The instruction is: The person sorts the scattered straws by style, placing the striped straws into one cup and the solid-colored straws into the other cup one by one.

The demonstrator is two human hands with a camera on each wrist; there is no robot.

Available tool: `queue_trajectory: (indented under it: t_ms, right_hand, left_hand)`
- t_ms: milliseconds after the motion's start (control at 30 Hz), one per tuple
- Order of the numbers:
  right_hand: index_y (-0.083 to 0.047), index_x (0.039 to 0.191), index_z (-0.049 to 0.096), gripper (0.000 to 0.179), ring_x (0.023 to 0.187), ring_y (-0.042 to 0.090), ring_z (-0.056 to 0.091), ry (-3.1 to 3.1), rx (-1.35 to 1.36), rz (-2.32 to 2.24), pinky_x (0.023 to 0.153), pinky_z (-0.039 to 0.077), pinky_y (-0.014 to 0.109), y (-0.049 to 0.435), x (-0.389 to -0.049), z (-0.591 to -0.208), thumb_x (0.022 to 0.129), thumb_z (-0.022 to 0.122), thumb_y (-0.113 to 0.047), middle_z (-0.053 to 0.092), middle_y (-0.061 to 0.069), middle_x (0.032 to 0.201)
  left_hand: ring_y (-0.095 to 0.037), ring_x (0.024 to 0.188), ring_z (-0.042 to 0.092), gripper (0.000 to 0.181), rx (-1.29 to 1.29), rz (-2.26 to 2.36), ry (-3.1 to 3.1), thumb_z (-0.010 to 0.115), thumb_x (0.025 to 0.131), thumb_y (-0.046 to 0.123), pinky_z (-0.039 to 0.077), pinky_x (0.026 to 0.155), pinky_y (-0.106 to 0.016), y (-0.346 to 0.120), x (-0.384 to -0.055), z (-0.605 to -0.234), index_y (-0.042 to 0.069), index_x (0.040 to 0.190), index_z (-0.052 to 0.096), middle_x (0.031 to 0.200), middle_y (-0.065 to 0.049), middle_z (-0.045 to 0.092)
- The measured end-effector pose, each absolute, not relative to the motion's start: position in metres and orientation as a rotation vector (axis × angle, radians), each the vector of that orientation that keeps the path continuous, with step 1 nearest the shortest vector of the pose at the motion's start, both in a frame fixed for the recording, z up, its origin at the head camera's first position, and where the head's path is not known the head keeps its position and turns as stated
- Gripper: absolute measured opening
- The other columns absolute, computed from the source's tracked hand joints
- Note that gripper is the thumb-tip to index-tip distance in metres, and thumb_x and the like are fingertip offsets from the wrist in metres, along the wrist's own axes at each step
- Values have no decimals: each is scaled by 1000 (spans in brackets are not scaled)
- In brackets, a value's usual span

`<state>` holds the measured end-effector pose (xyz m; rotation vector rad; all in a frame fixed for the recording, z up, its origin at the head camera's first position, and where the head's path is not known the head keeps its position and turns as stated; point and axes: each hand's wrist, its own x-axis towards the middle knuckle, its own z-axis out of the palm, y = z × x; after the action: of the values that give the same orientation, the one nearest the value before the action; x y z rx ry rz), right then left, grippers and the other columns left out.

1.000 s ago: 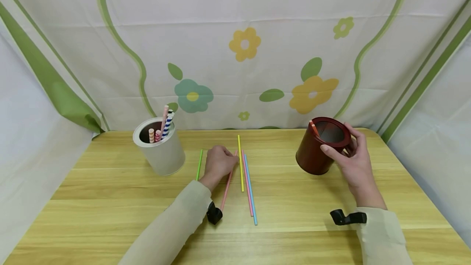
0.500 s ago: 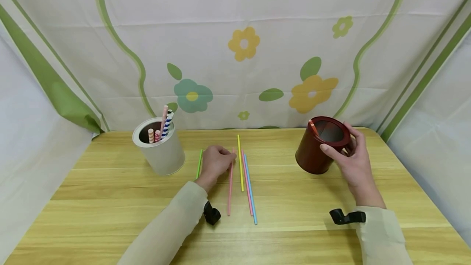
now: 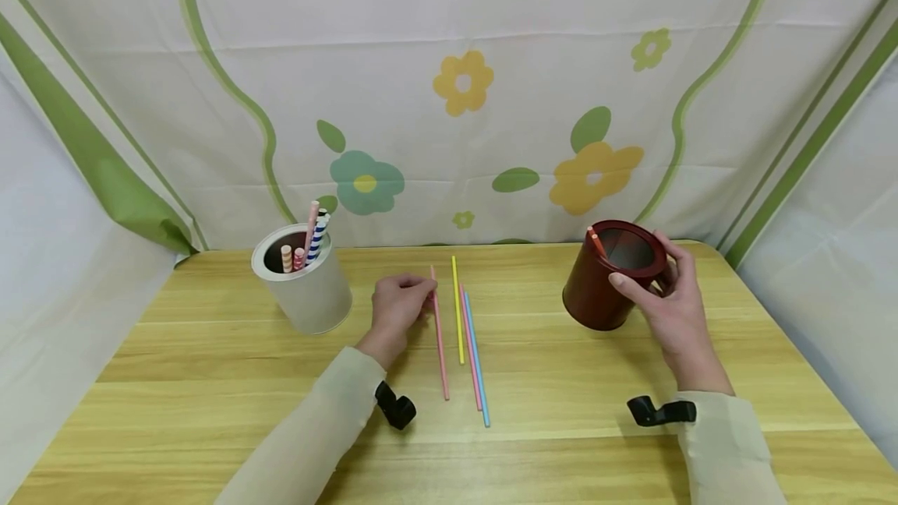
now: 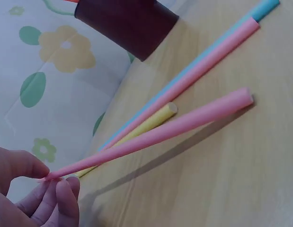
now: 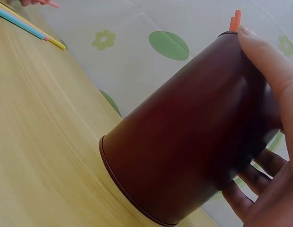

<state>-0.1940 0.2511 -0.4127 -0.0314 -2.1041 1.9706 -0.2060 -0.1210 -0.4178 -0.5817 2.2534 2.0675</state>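
Left grip (image 3: 398, 307) moved leftward, pinching pink straw (image 3: 440, 341); right grip (image 3: 677, 318) clasps dark-red can (image 3: 596, 291).

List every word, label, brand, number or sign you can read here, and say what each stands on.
None: no writing can be read in any view.
The dark red cylindrical can in the right hand shows a plain side.
The white cylindrical can looks plain too.
The thin round pink stick in the left hand shows no lettering.
The white cloth backdrop shows only printed flowers, leaves and bands.
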Motion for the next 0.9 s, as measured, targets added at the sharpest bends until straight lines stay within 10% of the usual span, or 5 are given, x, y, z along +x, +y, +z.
queue_trajectory:
  t_ms: [433,900]
  right_hand:
    - [-31,166,32,90,129,8,51,-2108,-30,1972,95,48,8,251,-193,-412,95,82,-6,51,-8,150]
    - [-33,166,32,90,129,9,51,-2135,-43,1942,95,46,8,250,-193,-413,95,82,-9,51,-8,150]
  left_hand:
    - [-35,108,78,26,-342,2336,1973,73,103,13,67,85,-34,-122,-201,-383,-2,125,72,113,-17,77]
    - [-20,93,79,20,15,2501,1967,72,104,11,66,87,-31,-101,-198,-340,-1,120,72,104,-9,75]
